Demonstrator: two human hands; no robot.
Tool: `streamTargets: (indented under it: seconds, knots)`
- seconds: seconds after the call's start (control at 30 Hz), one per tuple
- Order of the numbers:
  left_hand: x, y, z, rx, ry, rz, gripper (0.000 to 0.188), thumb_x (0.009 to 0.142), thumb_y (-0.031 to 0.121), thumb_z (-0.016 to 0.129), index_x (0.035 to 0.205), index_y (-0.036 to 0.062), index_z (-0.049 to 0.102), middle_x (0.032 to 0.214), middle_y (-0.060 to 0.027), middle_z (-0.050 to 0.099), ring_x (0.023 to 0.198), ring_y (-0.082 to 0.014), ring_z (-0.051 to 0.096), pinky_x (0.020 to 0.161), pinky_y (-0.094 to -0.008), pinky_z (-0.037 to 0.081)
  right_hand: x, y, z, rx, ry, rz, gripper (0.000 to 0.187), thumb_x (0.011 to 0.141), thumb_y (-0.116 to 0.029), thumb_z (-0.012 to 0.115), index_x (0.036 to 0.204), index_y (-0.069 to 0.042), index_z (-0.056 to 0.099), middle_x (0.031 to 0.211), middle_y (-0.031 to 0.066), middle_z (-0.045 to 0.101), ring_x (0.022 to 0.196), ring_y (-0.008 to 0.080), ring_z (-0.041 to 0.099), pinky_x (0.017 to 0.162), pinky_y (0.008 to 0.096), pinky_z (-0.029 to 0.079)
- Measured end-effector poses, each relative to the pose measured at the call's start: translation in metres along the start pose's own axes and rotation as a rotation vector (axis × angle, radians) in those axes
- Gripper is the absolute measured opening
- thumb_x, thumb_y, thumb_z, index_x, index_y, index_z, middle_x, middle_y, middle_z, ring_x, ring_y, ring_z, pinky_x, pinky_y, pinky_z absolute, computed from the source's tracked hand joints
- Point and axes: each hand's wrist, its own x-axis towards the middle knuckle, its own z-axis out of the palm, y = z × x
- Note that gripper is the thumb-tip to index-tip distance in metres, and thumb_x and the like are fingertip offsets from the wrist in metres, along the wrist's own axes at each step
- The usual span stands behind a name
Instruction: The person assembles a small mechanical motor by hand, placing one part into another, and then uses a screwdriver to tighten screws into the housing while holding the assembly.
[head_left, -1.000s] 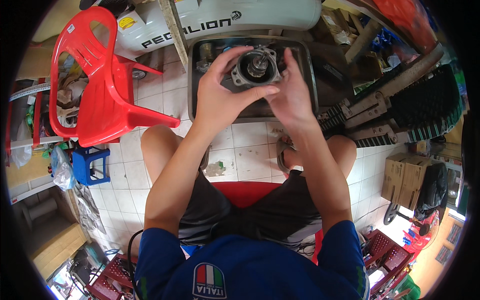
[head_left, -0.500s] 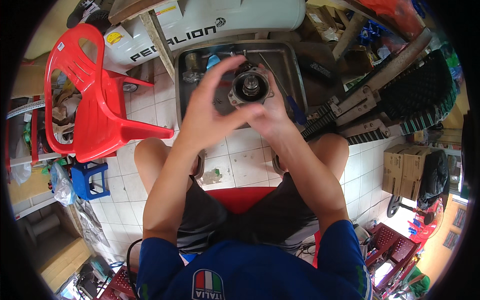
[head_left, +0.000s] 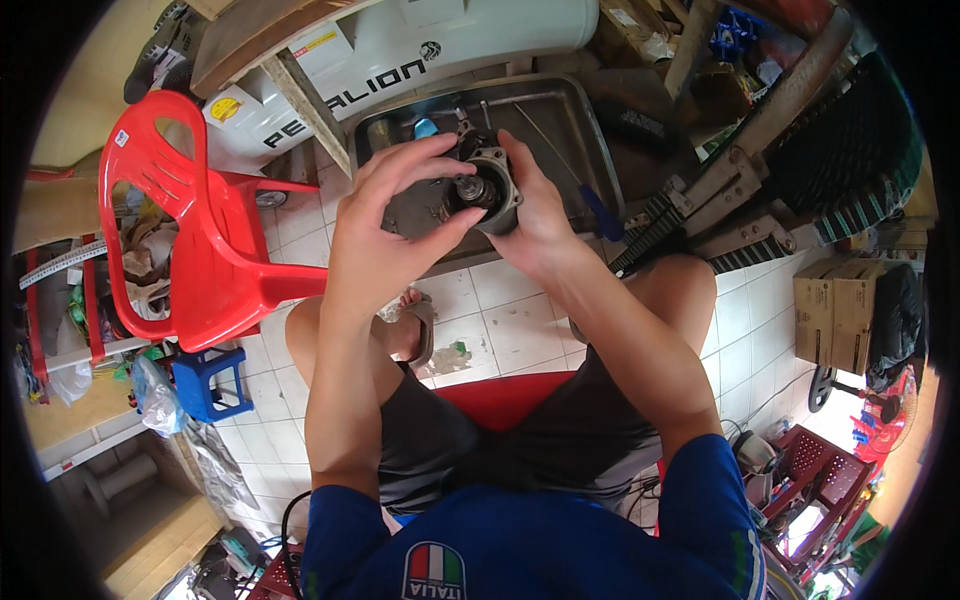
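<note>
A round grey metal motor housing (head_left: 505,205) with a flanged rim is tipped toward the left, above the tray. My right hand (head_left: 535,205) grips it from the right side, thumb along the rim and the other fingers hidden behind it. A ridged metal shaft (head_left: 474,189) stands out of the housing's open mouth. My left hand (head_left: 385,215) curves in from the left, its thumb below and its fingertips above the shaft's end, closed round it. Whether both tips touch the metal is hard to make out.
Below my hands lies a dark metal tray (head_left: 605,150) holding a blue-handled screwdriver (head_left: 600,212), a blue item (head_left: 426,128) and small metal parts. A red plastic chair (head_left: 205,235) stands left, a white tank (head_left: 370,65) behind. At right are black track-like belts (head_left: 840,170) and cardboard boxes (head_left: 838,315).
The housing has turned its mouth to the left. My left thumb and fingers, spread wide before, have drawn in round the shaft. The whole view has shifted slightly.
</note>
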Motion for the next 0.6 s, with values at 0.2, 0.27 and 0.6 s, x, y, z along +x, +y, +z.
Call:
streamTargets:
  seconds: [0.2, 0.27, 0.6]
  knots:
    - [0.0003, -0.0008, 0.0057, -0.020, 0.046, 0.015, 0.061, 0.071, 0.001, 0.083, 0.127, 0.0049, 0.060, 0.103, -0.0074, 0.075, 0.106, -0.0213, 0.063, 0.099, -0.0343, 0.044, 0.0004, -0.0008, 0.0020, -0.002, -0.017, -0.011, 0.038, 0.107, -0.035, 0.040, 0.130, -0.007, 0.052, 0.116, 0.0059, 0.062, 0.104, 0.0175, 0.063, 0.090, 0.0374, 0.054]
    - [-0.0008, -0.0002, 0.0065, -0.020, 0.044, -0.010, 0.061, 0.071, 0.000, 0.083, 0.127, 0.0044, 0.060, 0.102, -0.0080, 0.075, 0.105, -0.0205, 0.064, 0.098, -0.0336, 0.044, 0.0014, 0.0000, 0.0005, -0.006, -0.020, -0.014, 0.038, 0.107, -0.035, 0.041, 0.129, -0.006, 0.053, 0.115, 0.0062, 0.063, 0.103, 0.0172, 0.063, 0.089, 0.0366, 0.054]
    - [-0.0027, -0.0026, 0.0073, -0.093, 0.031, 0.010, 0.066, 0.071, -0.001, 0.082, 0.132, 0.0026, 0.056, 0.114, -0.0116, 0.072, 0.110, -0.0211, 0.065, 0.101, -0.0344, 0.044, 0.0010, 0.0013, 0.0004, 0.021, -0.008, -0.033, 0.036, 0.103, -0.037, 0.049, 0.119, -0.008, 0.062, 0.109, 0.0033, 0.069, 0.096, 0.0149, 0.068, 0.087, 0.0347, 0.054]
